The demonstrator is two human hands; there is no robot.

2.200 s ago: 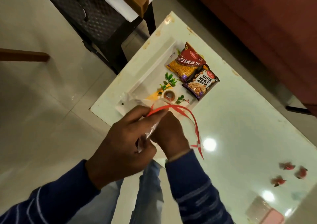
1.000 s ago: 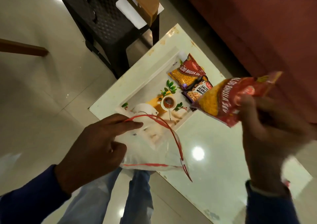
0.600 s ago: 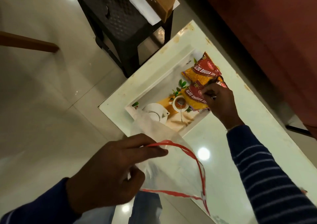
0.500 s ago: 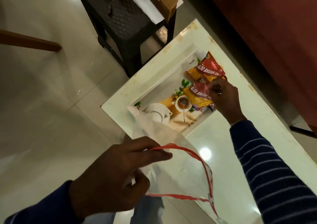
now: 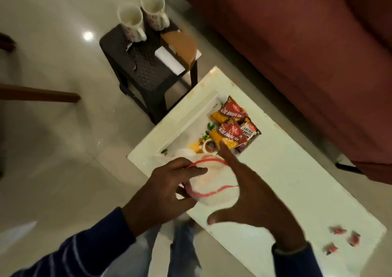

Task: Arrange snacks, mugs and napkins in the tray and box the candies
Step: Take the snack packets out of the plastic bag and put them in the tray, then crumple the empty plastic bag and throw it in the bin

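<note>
Left hand (image 5: 163,189) pinches the rim of a clear plastic bag with a red drawstring (image 5: 212,183), holding it over the near corner of the white table (image 5: 297,181). Right hand (image 5: 252,194) hovers beside the bag, fingers spread, gripping nothing. Three snack packets (image 5: 230,136) lie overlapped in the printed white tray (image 5: 186,128). Three red-wrapped candies (image 5: 341,239) sit loose on the table's right end; two white mugs (image 5: 142,18) stand on the dark stool (image 5: 144,68).

l hand (image 5: 167,189) pinched, r hand (image 5: 252,194) splayed
</note>
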